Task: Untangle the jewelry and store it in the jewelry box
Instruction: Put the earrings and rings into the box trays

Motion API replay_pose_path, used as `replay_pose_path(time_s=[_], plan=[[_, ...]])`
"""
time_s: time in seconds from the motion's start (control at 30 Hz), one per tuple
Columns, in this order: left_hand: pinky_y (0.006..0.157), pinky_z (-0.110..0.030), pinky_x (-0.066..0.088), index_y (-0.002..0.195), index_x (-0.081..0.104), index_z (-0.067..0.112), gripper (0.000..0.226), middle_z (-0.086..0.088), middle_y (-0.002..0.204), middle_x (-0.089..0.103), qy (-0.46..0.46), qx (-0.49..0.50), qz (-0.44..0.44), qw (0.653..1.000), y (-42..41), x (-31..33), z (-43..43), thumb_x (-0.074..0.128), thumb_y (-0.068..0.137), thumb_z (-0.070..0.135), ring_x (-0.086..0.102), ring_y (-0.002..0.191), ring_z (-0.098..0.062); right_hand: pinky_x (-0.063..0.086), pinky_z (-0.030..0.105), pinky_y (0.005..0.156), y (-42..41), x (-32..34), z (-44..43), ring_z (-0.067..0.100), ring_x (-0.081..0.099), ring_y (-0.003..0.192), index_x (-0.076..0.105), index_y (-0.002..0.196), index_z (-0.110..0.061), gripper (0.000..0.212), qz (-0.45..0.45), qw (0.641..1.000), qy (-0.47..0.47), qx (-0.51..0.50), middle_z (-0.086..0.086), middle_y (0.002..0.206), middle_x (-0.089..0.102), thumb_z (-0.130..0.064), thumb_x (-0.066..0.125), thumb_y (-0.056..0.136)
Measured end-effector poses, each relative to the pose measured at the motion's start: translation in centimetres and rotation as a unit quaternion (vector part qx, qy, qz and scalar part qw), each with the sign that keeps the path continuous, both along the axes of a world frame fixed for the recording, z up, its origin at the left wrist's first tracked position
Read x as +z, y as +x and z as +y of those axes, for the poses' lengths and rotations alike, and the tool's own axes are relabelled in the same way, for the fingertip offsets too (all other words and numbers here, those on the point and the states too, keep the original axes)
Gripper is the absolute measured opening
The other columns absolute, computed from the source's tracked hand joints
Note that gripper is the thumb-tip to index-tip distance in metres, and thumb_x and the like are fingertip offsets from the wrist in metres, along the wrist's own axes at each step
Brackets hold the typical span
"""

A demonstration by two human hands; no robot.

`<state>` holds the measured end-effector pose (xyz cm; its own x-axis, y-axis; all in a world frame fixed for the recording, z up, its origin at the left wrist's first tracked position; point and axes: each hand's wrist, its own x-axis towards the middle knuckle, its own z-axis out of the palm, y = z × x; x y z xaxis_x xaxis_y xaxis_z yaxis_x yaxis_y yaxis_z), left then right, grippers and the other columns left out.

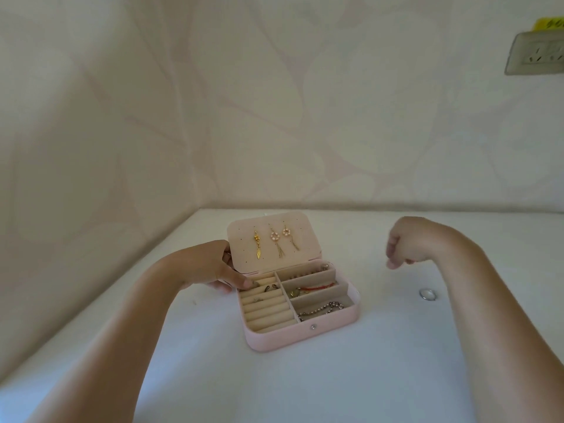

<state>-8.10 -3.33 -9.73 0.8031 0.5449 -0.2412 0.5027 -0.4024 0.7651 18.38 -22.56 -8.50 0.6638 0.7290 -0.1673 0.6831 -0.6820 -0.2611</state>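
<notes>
A pink jewelry box [274,338] stands open on the white table [335,386]. Three drop earrings [276,239] hang on its raised lid. A beaded chain [320,310] lies in the front right compartment and a red bracelet [317,287] in the one behind it. Small rings sit in the ring rolls at the left. My left hand [210,267] holds the box's left rear corner, thumb on the rim and fingers behind the lid. My right hand [406,245] hovers to the right of the box with fingers curled down; nothing shows in it. A silver ring [428,294] lies on the table below it.
Walls with a pale leaf pattern close off the table at the back and left. A wall socket [537,54] is mounted at the upper right with something yellow [549,24] above it.
</notes>
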Motion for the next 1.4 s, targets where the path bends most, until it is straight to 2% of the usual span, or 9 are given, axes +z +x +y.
replay_pose_path(time_s=[0.2, 0.4, 0.6, 0.67, 0.83, 0.9, 1.07, 1.23, 1.4], plan=[[0.082, -0.027, 0.055, 0.103, 0.060, 0.020, 0.039, 0.000, 0.100, 0.066, -0.003, -0.001, -0.002, 1.000, -0.2, 0.0, -0.1, 0.079, 0.071, 0.009, 0.067, 0.077, -0.009, 0.053, 0.034, 0.085, 1.9, -0.1, -2.7, 0.023, 0.061, 0.082, 0.062, 0.089, -0.017, 0.029, 0.090, 0.990, -0.094, -0.059, 0.000, 0.082, 0.061, -0.009, 0.082, 0.069], [0.086, -0.031, 0.055, 0.102, 0.059, 0.018, 0.030, -0.006, 0.103, 0.067, -0.009, 0.005, -0.006, 1.000, -0.1, 0.1, -0.4, 0.075, 0.078, 0.012, 0.067, 0.087, -0.017, 0.050, 0.038, 0.095, 1.4, -0.1, -1.8, 0.021, 0.065, 0.069, 0.062, 0.116, 0.004, 0.044, 0.131, 0.973, -0.179, -0.057, 0.005, 0.063, 0.070, -0.003, 0.075, 0.075], [0.084, -0.030, 0.056, 0.098, 0.059, 0.019, 0.026, -0.003, 0.097, 0.068, -0.011, 0.009, -0.011, 1.000, 0.0, 0.0, -0.5, 0.074, 0.079, 0.011, 0.067, 0.082, -0.015, 0.048, 0.036, 0.096, 0.5, -0.4, -0.4, 0.024, 0.063, 0.072, 0.063, 0.108, 0.002, 0.036, 0.106, 0.974, -0.197, -0.041, 0.004, 0.059, 0.069, -0.003, 0.075, 0.075], [0.084, -0.030, 0.056, 0.098, 0.059, 0.019, 0.025, -0.005, 0.099, 0.068, -0.009, 0.010, -0.010, 1.000, -0.1, 0.1, -0.5, 0.073, 0.079, 0.011, 0.067, 0.082, -0.015, 0.048, 0.038, 0.099, 0.4, -0.7, -0.3, 0.027, 0.063, 0.075, 0.061, 0.105, 0.003, 0.034, 0.108, 0.977, -0.179, -0.043, 0.010, 0.071, 0.073, -0.003, 0.075, 0.075], [0.084, -0.031, 0.055, 0.100, 0.060, 0.017, 0.027, -0.012, 0.107, 0.066, -0.009, 0.010, -0.004, 1.000, -0.1, 0.1, -0.4, 0.074, 0.078, 0.011, 0.065, 0.086, -0.017, 0.051, 0.032, 0.085, 0.5, -0.3, -1.4, 0.022, 0.060, 0.084, 0.064, 0.116, -0.004, 0.059, 0.060, 0.983, -0.169, -0.035, 0.009, 0.102, 0.063, -0.027, 0.085, 0.066], [0.083, -0.030, 0.055, 0.099, 0.060, 0.018, 0.026, -0.009, 0.104, 0.067, -0.012, 0.009, -0.005, 1.000, -0.1, 0.1, -0.3, 0.074, 0.078, 0.010, 0.066, 0.085, -0.017, 0.052, 0.035, 0.092, 0.8, -0.1, -1.9, 0.024, 0.065, 0.096, 0.064, 0.114, -0.007, 0.057, 0.058, 0.983, -0.166, -0.050, 0.009, 0.112, 0.063, -0.023, 0.087, 0.064], [0.081, -0.029, 0.056, 0.097, 0.061, 0.018, 0.024, -0.002, 0.093, 0.068, -0.012, 0.007, -0.008, 1.000, 0.0, 0.1, -0.3, 0.073, 0.079, 0.009, 0.067, 0.080, -0.014, 0.048, 0.044, 0.098, 0.9, -0.5, -1.9, 0.028, 0.066, 0.099, 0.062, 0.095, -0.009, 0.025, 0.119, 0.974, -0.187, -0.049, 0.005, 0.093, 0.069, 0.003, 0.074, 0.076], [0.082, -0.030, 0.056, 0.098, 0.061, 0.017, 0.025, -0.001, 0.089, 0.068, -0.014, 0.008, -0.012, 1.000, -0.1, 0.1, -0.4, 0.074, 0.078, 0.009, 0.066, 0.079, -0.014, 0.051, 0.040, 0.095, 0.2, -0.8, -0.4, 0.025, 0.067, 0.082, 0.065, 0.088, -0.010, 0.022, 0.113, 0.982, -0.153, 0.000, 0.009, 0.094, 0.072, 0.005, 0.074, 0.074], [0.084, -0.031, 0.055, 0.097, 0.060, 0.019, 0.025, -0.002, 0.093, 0.068, -0.015, 0.005, -0.012, 1.000, 0.0, 0.2, -0.5, 0.073, 0.079, 0.009, 0.066, 0.082, -0.015, 0.055, 0.020, 0.063, -0.5, -0.8, -0.2, 0.011, 0.064, 0.055, 0.062, 0.073, -0.011, 0.022, 0.122, 0.989, -0.079, 0.036, 0.000, 0.067, 0.066, 0.004, 0.078, 0.070]])
